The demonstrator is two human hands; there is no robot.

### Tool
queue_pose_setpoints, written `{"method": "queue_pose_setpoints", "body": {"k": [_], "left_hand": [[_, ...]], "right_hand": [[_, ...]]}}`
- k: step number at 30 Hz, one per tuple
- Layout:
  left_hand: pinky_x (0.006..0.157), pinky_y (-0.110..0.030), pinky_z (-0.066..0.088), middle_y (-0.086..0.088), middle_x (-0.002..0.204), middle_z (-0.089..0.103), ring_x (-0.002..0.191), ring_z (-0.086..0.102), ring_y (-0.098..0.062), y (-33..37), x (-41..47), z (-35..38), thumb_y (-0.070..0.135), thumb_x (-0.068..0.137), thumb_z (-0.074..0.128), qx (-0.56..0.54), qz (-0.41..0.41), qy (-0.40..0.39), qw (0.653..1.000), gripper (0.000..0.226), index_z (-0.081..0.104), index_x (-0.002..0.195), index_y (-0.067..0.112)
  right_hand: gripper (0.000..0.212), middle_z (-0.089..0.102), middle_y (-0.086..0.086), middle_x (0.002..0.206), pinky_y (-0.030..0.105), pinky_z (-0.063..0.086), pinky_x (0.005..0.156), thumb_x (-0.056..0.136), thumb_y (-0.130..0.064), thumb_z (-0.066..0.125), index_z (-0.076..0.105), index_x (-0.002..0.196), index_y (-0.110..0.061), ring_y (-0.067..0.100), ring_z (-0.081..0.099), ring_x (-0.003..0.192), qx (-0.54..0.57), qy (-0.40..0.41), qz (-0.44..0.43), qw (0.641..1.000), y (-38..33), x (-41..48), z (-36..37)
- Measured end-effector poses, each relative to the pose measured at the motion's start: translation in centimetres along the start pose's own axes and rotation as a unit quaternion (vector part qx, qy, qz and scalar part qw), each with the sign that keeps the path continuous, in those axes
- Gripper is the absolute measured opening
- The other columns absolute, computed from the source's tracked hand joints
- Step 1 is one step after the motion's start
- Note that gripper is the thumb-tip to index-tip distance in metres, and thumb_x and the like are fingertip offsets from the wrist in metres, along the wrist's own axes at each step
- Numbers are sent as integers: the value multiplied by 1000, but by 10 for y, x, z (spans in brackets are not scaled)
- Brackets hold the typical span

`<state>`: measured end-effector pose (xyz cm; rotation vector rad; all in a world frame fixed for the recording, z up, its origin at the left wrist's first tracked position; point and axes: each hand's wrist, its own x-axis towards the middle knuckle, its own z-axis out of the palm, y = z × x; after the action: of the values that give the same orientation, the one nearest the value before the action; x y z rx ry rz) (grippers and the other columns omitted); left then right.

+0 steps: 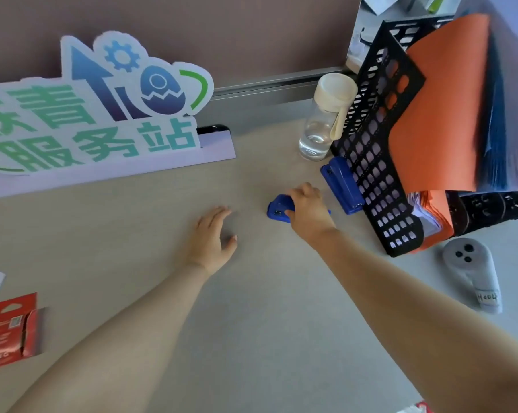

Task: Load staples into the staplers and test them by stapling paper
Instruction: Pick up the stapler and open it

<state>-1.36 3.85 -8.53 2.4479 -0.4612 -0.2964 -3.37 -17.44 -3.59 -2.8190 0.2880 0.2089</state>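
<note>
Grasping a small blue stapler (pixel 278 207), right hand (pixel 308 211); left hand (pixel 211 239) released, flat.

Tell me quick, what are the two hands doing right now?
Left hand: open, flat on the desk, holding nothing.
Right hand: closed around the small blue stapler on the desk.

Glossy blue plastic stapler (pixel 278 208), matt desk (pixel 162 293)

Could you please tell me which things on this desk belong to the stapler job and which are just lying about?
For the job: small blue stapler under the right hand; second blue stapler; red packet, possibly staples.

Lying about: water bottle, desk sign, file rack.
</note>
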Motion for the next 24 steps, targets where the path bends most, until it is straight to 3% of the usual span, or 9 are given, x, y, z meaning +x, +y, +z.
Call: {"method": "queue_pose_setpoints", "body": {"k": [3, 8, 10, 12, 16, 20, 24], "left_hand": [[108, -25, 25, -6, 139, 48, 129, 41, -24, -5, -23, -4, 13, 81, 63, -54, 3, -4, 999, 51, 47, 130, 13], [109, -32, 34, -5, 135, 53, 127, 47, -22, -29, -55, -19, 17, 82, 64, -35, 13, -22, 999, 45, 53, 125, 14], [102, -28, 37, -7, 128, 59, 120, 53, -24, -36, -67, -29, 19, 80, 65, -27, 19, -8, 999, 41, 57, 120, 11], [93, -26, 43, -6, 114, 67, 106, 61, -26, -43, -81, -38, 21, 78, 67, -35, 22, 14, 999, 35, 62, 110, 11], [78, -39, 50, 4, 92, 71, 84, 62, -22, -63, -109, -47, 45, 73, 56, -19, 5, 63, 998, 34, 68, 96, 22], [78, -38, 49, -2, 89, 71, 83, 61, -25, -78, -130, -49, 29, 72, 68, -70, -47, 110, 990, 23, 72, 92, 17], [73, -35, 51, -2, 87, 72, 79, 63, -25, -90, -143, -54, 29, 70, 66, -61, -52, 137, 987, 23, 73, 90, 18]], "right_hand": [[35, 47, 9, 125, 32, 39, 98, 90, -9, 51, 47, 125, -11, 25, 41, 115, 74, -23, -51, 996, -19, -17, 12], [37, 53, 5, 119, 19, 31, 89, 87, -3, 52, 53, 122, -14, 23, 44, 109, 128, -65, -122, 982, -63, -43, 29], [37, 55, 5, 117, 18, 31, 88, 85, -2, 54, 55, 120, -14, 23, 46, 106, 140, -71, -142, 977, -80, -52, 37], [36, 57, 5, 115, 20, 34, 89, 84, -3, 56, 56, 119, -14, 23, 48, 104, 155, -77, -159, 972, -98, -61, 45], [33, 60, 6, 110, 26, 39, 91, 81, -3, 61, 61, 112, -13, 24, 51, 102, 202, -89, -178, 959, -131, -78, 59], [30, 61, 4, 107, 31, 42, 93, 79, -4, 63, 63, 107, -15, 23, 52, 102, 228, -100, -189, 950, -156, -91, 70], [28, 61, 5, 106, 34, 42, 94, 79, -3, 64, 63, 104, -13, 23, 53, 101, 237, -103, -190, 947, -175, -96, 74]]}}
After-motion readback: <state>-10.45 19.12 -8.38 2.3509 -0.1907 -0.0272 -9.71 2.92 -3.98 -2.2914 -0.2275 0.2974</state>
